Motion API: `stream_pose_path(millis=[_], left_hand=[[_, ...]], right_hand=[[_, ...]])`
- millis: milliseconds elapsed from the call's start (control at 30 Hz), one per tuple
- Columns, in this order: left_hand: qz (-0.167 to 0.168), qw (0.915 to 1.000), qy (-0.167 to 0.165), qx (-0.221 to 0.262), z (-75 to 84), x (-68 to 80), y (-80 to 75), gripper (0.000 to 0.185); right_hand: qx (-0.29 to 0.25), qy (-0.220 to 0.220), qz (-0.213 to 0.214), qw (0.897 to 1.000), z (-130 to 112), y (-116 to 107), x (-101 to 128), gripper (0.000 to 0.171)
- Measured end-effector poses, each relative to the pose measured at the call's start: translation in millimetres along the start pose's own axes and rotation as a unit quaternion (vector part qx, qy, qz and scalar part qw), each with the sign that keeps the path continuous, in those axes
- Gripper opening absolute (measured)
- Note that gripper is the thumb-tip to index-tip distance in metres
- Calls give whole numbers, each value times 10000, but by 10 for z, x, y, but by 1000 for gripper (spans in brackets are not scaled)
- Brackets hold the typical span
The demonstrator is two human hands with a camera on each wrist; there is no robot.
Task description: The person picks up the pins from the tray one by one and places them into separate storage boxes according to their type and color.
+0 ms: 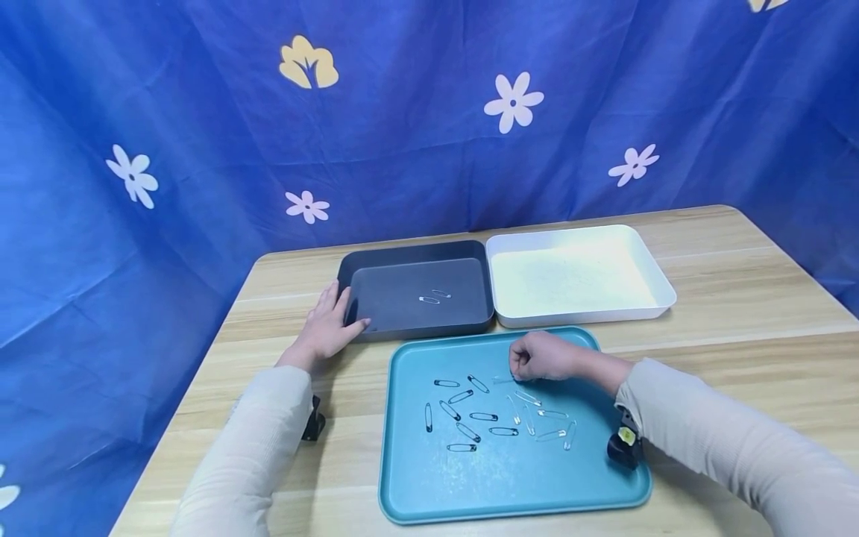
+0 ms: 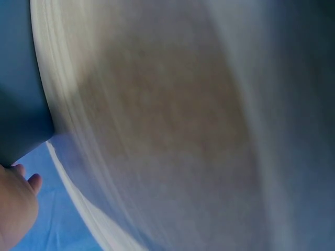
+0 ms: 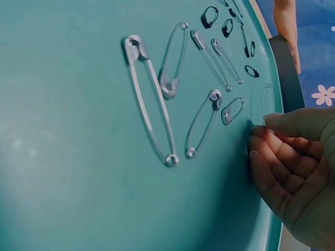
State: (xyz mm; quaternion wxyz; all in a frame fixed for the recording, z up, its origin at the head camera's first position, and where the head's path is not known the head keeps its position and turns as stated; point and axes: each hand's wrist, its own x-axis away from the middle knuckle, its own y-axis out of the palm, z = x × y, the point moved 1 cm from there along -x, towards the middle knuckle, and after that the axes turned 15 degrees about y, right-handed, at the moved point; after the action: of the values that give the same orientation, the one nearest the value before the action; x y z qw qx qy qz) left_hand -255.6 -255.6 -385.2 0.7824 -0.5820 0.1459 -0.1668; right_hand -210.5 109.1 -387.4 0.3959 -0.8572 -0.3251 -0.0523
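My right hand (image 1: 537, 358) hovers low over the upper part of a teal tray (image 1: 416, 492). Its fingers are curled, and the thumb and forefinger tips meet one end of a silver safety pin (image 1: 502, 379) that lies flat on the tray. The right wrist view shows the right hand (image 3: 293, 167) and that silver safety pin (image 3: 267, 100) just past the thumb tip. Several black and silver pins (image 1: 470, 414) lie scattered mid-tray. My left hand (image 1: 329, 324) rests with nearly straight fingers on the left front corner of a dark grey tray (image 1: 356, 261), which holds two silver pins (image 1: 435, 297).
A white tray (image 1: 661, 287) with nothing in it stands to the right of the dark one, both behind the teal tray on a wooden table (image 1: 738, 328). A blue flowered cloth (image 1: 429, 112) hangs behind. The left wrist view is blurred, showing the left hand (image 2: 13, 204) beside the dark tray's wall.
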Motion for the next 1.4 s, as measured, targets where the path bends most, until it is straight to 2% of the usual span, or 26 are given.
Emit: stream_pose_path(millis=[233,400,600,800,967,1200,1400], left_hand=[[31,10000,11,-4,6,9,11,83],[0,10000,13,28,21,17,40,83],[14,9999,-35,100,33,32,46,82],[47,9999,-68,75,22,47,29,80],[75,9999,-31,70,21,46,16,81],[59,10000,-30,42,29,28,-13,80],[-8,10000,-57,14,13,26,-6,81]], right_hand=[[-305,-31,33,9995,-56,-14,-18,14],[-499,24,201,9985,-98,-30,-39,11],[-766,-146,451,9959,-193,-75,-87,5],[-1002,-147,659,9927,-296,-112,-148,7],[-1213,-148,945,9880,-364,-133,-198,8],[-1818,-86,1118,9769,-428,-133,-326,8],[-1989,52,1325,9710,-479,-135,-452,13]])
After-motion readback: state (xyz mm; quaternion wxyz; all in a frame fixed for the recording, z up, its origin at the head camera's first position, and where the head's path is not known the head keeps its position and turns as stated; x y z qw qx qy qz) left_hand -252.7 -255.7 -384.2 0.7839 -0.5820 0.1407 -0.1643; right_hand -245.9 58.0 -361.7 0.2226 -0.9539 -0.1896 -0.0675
